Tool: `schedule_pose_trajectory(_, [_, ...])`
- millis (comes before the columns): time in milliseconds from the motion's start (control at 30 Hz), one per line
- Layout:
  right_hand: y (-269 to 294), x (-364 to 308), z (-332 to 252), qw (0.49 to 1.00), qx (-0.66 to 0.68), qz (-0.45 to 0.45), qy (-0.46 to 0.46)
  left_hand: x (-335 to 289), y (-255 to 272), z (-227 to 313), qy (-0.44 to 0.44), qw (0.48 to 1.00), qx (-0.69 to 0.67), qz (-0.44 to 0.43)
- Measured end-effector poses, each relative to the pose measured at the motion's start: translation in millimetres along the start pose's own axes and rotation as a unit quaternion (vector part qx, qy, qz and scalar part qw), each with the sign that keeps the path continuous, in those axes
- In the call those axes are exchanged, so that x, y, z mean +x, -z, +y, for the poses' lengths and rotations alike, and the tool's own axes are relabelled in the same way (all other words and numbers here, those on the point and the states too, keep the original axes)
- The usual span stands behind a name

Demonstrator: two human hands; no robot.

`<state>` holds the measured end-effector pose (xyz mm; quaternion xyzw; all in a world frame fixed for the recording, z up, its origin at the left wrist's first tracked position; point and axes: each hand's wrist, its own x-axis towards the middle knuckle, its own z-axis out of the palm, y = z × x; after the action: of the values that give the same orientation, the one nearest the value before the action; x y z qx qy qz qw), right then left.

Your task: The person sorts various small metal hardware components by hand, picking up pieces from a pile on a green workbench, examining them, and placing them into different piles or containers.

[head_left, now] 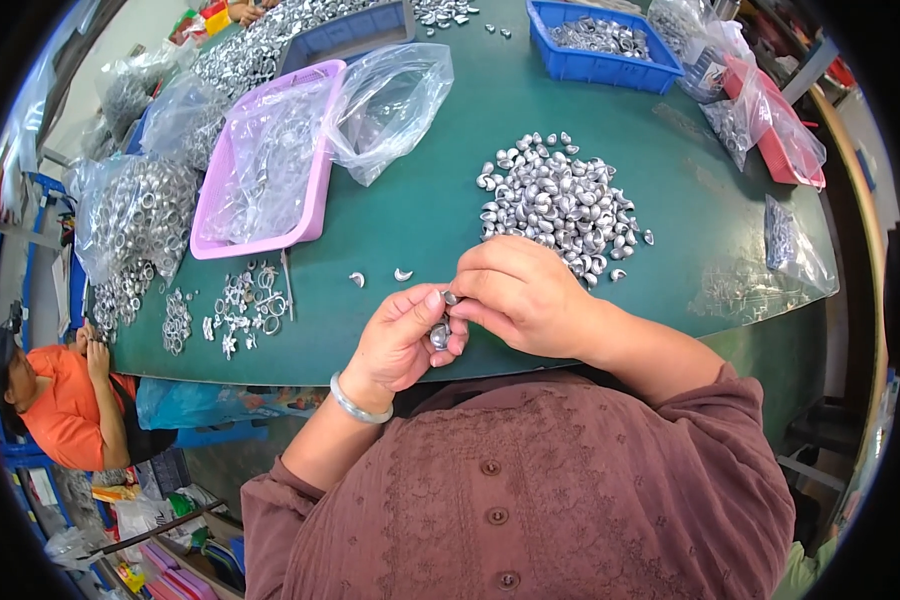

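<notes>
My left hand (398, 338) is curled round small silver metal pieces (439, 338), which show at its fingers. Thumb and fingertips of my right hand (523, 295) meet those of the left, pinching a small silver metal piece (451, 298) between the two hands. Just beyond my right hand lies a heap of shiny, curved, shell-like metal pieces (560, 200). Two loose crescent-shaped pieces (402, 274) rest on the green table (410, 225) beyond my left hand. The fingers partly hide what they hold.
A pink basket (317, 205) with plastic bags stands at left, near bagged metal rings (140, 215) and loose ring-like parts (250, 300). A blue tray (610, 70) of metal parts sits at the back, a red tray (785, 150) at right. Another person (65, 400) works at far left.
</notes>
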<state>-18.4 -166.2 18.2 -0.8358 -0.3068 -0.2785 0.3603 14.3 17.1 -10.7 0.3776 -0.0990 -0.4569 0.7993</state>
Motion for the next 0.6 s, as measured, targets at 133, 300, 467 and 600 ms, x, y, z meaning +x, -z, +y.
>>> schedule_pose_trajectory(133, [0.2, -0.9, 0.3, 0.999, 0.034, -0.009, -0.03, 0.7, -0.7, -0.7, -0.002, 1.0, -0.008, 0.001])
schedule_pose_trajectory(300, [3.7, -1.9, 0.9, 0.995, 0.075, -0.018, -0.066, 0.3, -2.2, 1.9, -0.001, 1.0, 0.0, -0.005])
schedule_pose_trajectory(467, [1.3, -9.4, 11.5, 0.812, 0.496, -0.048, -0.303, -0.7, -9.7, 5.9, 0.0, 0.999, 0.043, 0.021])
schedule_pose_trajectory(600, [-2.2, -14.9, 18.8, 0.719, 0.591, -0.055, -0.362, -1.6, -17.9, 11.9, -0.005, 0.997, 0.072, 0.023])
